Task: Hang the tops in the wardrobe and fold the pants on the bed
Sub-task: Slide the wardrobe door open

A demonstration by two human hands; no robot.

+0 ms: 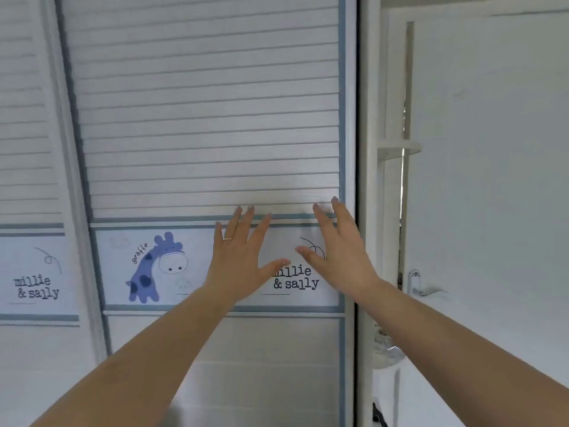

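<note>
Item: wardrobe door [203, 118], upright, shut; I have left hand [238, 257] and right hand [335, 254] flat, fingers spread, gripping nothing, right nearer its edge

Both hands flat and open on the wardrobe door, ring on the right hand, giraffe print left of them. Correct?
One slip: the head view shows the ring on the left hand, not the right hand. Both hands are flat and open on the wardrobe door, giraffe print left of them.
</note>
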